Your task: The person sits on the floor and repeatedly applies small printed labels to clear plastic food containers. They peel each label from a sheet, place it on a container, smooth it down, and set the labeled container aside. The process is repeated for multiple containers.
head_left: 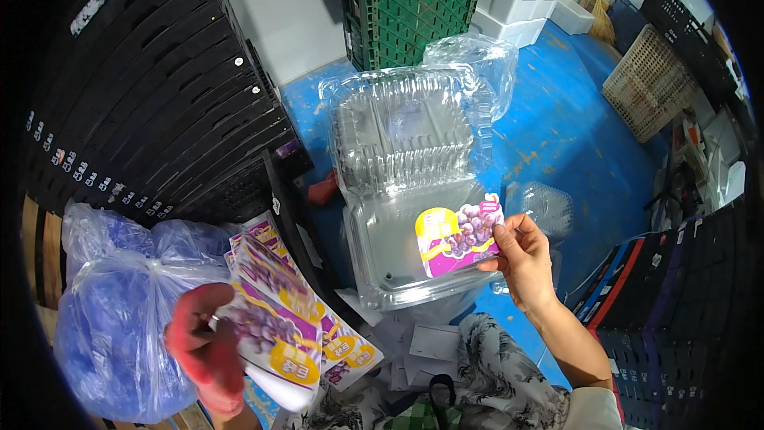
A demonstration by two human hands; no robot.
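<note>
A purple, white and yellow grape label [446,243] is pinched between the thumb and fingers of my bare right hand [521,251]. It lies over the lower half of an open clear plastic clamshell box [390,271], at its right side. Whether the label touches the plastic I cannot tell. Stacked clear lids or boxes [406,119] form the raised far half. My left hand [208,342], in a red glove, is closed on the edge of a sheet of grape labels [274,334]. More label sheets [346,354] lie beneath and behind it.
Black crates [183,72] stand stacked at the left, above a tied bag of blue material [119,310]. A green crate stack [414,8] and white foam boxes [513,0] are at the back. Dark crates [660,318] sit at the right. The floor [581,127] is blue.
</note>
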